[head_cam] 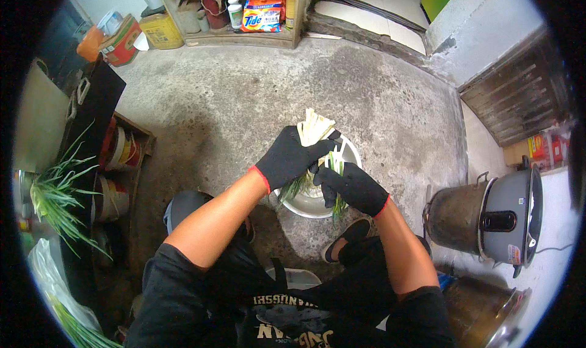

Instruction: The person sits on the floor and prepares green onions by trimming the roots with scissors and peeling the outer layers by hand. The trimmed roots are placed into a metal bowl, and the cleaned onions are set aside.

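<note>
Both of my hands wear black knit gloves with red cuffs. In my left hand (289, 158) is a bundle of scallions (315, 128), pale white ends pointing up and away from me. Green leaves of the bundle hang below that glove. My right hand (355, 188), close beside it, grips a few thinner stalks (336, 161), whose white ends stick up and green tips hang beneath. Under both hands a pale metal-looking basin (313, 213) rests on the concrete floor. The gloves and leaves hide much of its inside.
Left, a dark counter (98, 87) bears more scallions (57, 194) and a plastic bag (62, 279). A shelf unit (242, 39) with a Tide detergent bag (262, 14) stands ahead. A rice cooker (508, 220) and a large pot (458, 215) are at right.
</note>
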The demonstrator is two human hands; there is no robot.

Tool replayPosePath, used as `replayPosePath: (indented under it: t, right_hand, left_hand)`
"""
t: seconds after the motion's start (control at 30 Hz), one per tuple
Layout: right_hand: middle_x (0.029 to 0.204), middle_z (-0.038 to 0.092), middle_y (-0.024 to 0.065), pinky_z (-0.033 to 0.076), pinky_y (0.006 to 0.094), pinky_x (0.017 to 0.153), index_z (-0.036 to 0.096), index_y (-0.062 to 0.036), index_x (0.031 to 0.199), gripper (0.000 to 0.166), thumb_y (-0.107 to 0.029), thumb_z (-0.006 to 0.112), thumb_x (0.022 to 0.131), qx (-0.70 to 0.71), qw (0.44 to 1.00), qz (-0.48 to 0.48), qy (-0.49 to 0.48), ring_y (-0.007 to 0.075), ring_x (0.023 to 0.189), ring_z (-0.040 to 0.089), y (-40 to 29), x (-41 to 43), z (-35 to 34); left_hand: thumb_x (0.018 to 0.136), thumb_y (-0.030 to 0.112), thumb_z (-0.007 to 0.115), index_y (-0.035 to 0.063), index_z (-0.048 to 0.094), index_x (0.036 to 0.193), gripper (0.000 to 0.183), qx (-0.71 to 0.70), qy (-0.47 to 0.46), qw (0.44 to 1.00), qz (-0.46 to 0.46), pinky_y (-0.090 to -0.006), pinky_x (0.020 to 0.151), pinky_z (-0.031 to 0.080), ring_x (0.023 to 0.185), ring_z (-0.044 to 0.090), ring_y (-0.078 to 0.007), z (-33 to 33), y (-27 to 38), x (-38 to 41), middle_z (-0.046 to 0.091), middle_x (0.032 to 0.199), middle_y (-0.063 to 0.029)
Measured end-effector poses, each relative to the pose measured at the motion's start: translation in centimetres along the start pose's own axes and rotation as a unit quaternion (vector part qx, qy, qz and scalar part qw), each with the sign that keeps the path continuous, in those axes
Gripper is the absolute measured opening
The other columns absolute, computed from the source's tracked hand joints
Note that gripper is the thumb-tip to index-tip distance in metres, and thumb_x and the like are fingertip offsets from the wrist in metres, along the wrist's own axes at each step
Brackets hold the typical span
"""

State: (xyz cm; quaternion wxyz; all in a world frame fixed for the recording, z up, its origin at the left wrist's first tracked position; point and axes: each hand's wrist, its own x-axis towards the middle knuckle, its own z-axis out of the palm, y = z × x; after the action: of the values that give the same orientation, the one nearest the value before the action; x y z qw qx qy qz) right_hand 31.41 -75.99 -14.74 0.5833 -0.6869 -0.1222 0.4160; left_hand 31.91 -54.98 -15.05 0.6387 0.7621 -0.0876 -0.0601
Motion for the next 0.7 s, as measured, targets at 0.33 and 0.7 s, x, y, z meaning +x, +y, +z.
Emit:
replayPosePath:
  t: [0.33, 0.7]
  right_hand:
    - [0.074, 0.063, 0.0019, 0.046, 0.0306, 0.050, 0.068, -0.0039, 0.108, 0.024, -0.026, 0.059, 0.109, 0.030, 0.998, 0.014, -0.057, 0.0113, 0.061, 0.059, 1.3, 0.0, -1.2]
    - [0.083, 0.068, 0.0066, 0.054, 0.0338, 0.063, 0.068, -0.0010, 0.110, 0.019, -0.018, 0.064, 0.103, 0.053, 0.997, -0.030, -0.046, 0.0177, 0.068, 0.065, 2.0, 0.3, -1.8]
  left_hand:
    - [0.103, 0.031, 0.060, 0.0014, 0.065, 0.111, 0.031, 0.090, -0.100, 0.989, 0.061, -0.0413, 0.082, 0.047, 0.088, 0.055, -0.0325, -0.8, 1.9, 0.1, 0.054, 0.095, -0.0190]
    - [0.100, 0.032, 0.065, 0.0015, 0.068, 0.126, 0.040, 0.097, -0.107, 0.988, 0.050, -0.0394, 0.087, 0.053, 0.093, 0.068, -0.0269, -0.4, 1.2, -0.2, 0.071, 0.105, -0.0183]
